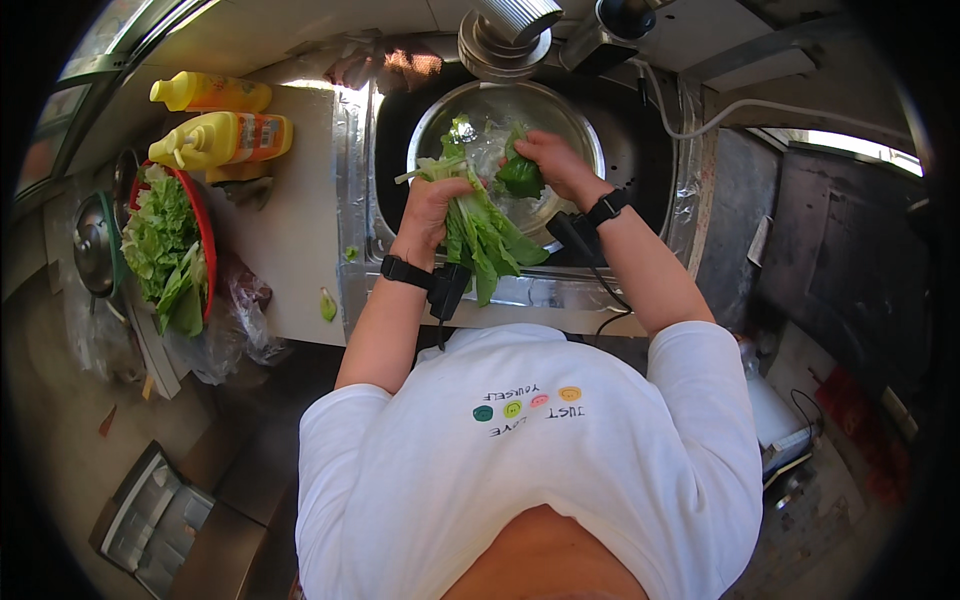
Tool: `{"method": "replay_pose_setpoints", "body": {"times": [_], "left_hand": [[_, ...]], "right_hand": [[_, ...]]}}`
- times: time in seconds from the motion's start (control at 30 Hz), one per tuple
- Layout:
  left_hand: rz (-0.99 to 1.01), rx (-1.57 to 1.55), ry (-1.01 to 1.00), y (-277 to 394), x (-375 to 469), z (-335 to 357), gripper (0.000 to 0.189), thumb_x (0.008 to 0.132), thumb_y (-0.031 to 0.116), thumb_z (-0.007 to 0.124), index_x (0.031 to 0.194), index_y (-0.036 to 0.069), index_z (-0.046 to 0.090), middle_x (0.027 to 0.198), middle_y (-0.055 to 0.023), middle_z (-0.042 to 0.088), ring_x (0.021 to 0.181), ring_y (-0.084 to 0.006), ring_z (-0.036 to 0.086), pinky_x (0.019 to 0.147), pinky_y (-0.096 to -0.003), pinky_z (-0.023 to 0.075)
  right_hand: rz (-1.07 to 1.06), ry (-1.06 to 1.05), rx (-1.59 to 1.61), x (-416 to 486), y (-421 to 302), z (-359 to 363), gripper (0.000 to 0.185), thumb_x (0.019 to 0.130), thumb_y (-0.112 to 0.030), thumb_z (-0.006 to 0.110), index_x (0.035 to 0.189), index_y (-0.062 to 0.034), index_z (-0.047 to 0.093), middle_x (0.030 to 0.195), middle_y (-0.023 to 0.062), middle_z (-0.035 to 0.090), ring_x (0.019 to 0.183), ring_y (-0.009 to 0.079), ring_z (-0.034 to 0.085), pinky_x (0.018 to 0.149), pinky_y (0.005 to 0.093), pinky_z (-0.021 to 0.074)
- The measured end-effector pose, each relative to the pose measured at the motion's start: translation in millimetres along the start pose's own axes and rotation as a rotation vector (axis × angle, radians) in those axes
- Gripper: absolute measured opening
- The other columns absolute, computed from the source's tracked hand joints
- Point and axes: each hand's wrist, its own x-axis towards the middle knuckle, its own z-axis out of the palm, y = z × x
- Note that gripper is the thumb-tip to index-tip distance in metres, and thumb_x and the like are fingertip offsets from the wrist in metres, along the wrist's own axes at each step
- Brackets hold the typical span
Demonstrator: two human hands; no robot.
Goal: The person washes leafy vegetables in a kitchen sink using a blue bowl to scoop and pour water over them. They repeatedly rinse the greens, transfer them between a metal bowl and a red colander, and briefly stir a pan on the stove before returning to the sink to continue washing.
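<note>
My left hand is closed around a bunch of leafy greens, whose long leaves hang toward the sink's front edge. In my right hand is a dark green leaf, pinched between thumb and fingers just right of the bunch. Both hands are over a round metal basin, which stands in the sink. Water and a few bits of green show inside the basin; the bunch and my hands hide part of it.
Left of the sink, a red basket of lettuce leaves stands near a yellow pump bottle and another yellow bottle. A small leaf lies on the white counter. The faucet overhangs the basin's far rim.
</note>
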Motion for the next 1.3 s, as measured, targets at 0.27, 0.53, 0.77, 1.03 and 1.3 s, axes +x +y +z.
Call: {"method": "replay_pose_setpoints", "body": {"times": [0.27,0.53,0.77,1.03,1.3], "left_hand": [[0.091,0.133,0.078,-25,9,17,0.033,0.065,-0.004,0.062,0.098,0.000,0.058,0.089,-0.0064,0.061,0.075,-0.0164,0.060,0.067,-0.0261,0.0481],[0.274,-0.046,0.172,10,-8,-18,0.025,0.071,-0.003,0.056,0.096,0.000,0.055,0.087,-0.0097,0.061,0.077,-0.0190,0.060,0.071,-0.0304,0.0490],[0.393,-0.332,0.152,51,-36,-48,0.022,0.074,-0.002,0.054,0.095,0.002,0.051,0.088,-0.0121,0.057,0.084,-0.0232,0.056,0.081,-0.0345,0.0462],[0.445,-0.278,0.182,72,-58,-51,0.023,0.072,0.003,0.054,0.095,0.006,0.051,0.091,-0.0106,0.054,0.091,-0.0261,0.051,0.087,-0.0389,0.0415],[0.392,-0.371,0.107,56,-56,-50,0.022,0.073,0.004,0.057,0.094,0.006,0.052,0.091,-0.0104,0.054,0.090,-0.0259,0.051,0.086,-0.0377,0.0419]], "right_hand": [[0.094,-0.107,0.330,-28,-17,68,0.050,0.092,-0.048,0.038,0.119,-0.0067,0.048,0.115,0.0066,0.054,0.104,0.0169,0.050,0.090,0.0367,0.0400],[-0.070,0.217,-0.277,14,-17,-12,0.064,0.082,-0.042,0.059,0.129,-0.0024,0.040,0.128,0.0137,0.045,0.116,0.0254,0.045,0.095,0.0330,0.0360],[-0.037,0.101,-1.173,60,39,-40,0.069,0.071,-0.029,0.067,0.127,0.0011,0.040,0.119,0.0236,0.051,0.107,0.0329,0.053,0.088,0.0362,0.0438],[0.170,-0.422,-1.166,39,33,42,0.027,0.073,-0.013,0.057,0.096,0.0020,0.060,0.090,0.0223,0.062,0.090,0.0317,0.061,0.076,0.0402,0.0478],[-0.949,0.396,-1.478,97,17,37,0.022,0.076,-0.004,0.048,0.095,-0.0049,0.059,0.092,0.0144,0.063,0.086,0.0323,0.061,0.075,0.0431,0.0480]]}}
